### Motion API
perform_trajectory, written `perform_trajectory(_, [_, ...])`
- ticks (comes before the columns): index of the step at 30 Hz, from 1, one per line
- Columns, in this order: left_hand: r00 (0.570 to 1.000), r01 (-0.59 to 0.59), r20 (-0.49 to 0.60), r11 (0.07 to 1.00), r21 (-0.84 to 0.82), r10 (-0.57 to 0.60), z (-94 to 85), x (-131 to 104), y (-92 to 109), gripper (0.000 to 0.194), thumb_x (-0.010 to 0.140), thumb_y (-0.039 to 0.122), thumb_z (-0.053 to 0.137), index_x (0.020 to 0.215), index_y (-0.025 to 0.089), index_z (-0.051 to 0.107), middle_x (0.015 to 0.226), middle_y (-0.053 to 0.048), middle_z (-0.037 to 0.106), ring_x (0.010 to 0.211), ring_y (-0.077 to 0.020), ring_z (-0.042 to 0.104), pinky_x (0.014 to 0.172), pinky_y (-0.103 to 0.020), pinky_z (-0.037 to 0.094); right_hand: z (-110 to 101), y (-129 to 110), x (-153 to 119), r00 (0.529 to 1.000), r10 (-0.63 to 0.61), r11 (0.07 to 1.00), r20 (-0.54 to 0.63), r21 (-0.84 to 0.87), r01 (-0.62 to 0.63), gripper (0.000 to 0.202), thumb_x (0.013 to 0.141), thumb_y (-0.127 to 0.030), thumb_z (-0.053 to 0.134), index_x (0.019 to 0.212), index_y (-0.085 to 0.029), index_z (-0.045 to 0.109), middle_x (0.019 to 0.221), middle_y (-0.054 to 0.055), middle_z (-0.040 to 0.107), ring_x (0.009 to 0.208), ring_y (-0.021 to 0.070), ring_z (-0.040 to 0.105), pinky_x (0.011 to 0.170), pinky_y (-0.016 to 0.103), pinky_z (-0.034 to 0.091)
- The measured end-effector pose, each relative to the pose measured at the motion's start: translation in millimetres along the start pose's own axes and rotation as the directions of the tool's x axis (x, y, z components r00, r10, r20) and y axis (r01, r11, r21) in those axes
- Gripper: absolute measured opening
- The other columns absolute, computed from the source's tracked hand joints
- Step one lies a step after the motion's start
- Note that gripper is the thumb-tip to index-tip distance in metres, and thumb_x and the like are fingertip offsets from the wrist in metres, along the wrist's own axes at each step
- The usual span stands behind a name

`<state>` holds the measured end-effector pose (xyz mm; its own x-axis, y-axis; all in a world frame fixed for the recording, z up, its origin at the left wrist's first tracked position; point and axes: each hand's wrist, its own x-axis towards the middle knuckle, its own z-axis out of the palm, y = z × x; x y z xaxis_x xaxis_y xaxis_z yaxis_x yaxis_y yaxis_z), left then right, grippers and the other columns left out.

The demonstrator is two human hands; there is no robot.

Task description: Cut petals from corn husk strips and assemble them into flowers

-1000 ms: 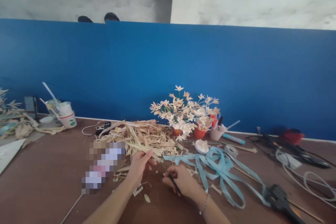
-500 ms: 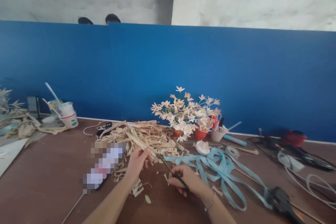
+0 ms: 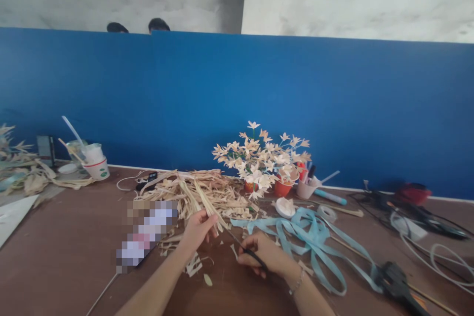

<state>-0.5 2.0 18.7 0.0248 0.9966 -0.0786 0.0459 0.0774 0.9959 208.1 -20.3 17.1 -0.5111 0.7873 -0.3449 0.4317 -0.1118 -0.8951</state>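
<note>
Pinching pale leaf strips (image 3: 206, 200) in the left hand (image 3: 196, 232), scissors (image 3: 256, 258) in the right hand (image 3: 267, 252).
The left thumb and fingers are closed on the strips, which sit at 12 o'clock from the person, over the near side of a dry leaf pile (image 3: 222, 190). The right hand is wrapped round the scissors' dark handle, blades aimed toward 10 o'clock, near the strips' lower end; whether they touch, I cannot tell. From the right hand, cream flowers (image 3: 257, 160) stand at 12 o'clock and blue ribbon (image 3: 309, 229) lies at 2 o'clock on the brown table (image 3: 74, 237).
</note>
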Motion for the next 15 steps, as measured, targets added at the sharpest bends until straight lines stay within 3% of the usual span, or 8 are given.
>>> perform_trajectory(15, [0.995,0.061,0.076,0.998,0.003,-0.061,1.7,-2.4,-2.0,0.029,0.068,0.043,0.06,0.067,0.015,0.054,0.037,0.003,0.056,0.031,-0.0078,0.046,0.032,-0.016,0.028,-1.3,6.4,0.7,1.0,-0.005,0.999,0.02,-0.037,0.006,0.021,0.067,-0.036,0.063,0.074,-0.016,0.06,0.045,-0.007,0.049,0.032,0.004,0.04,0.029,0.011,0.031])
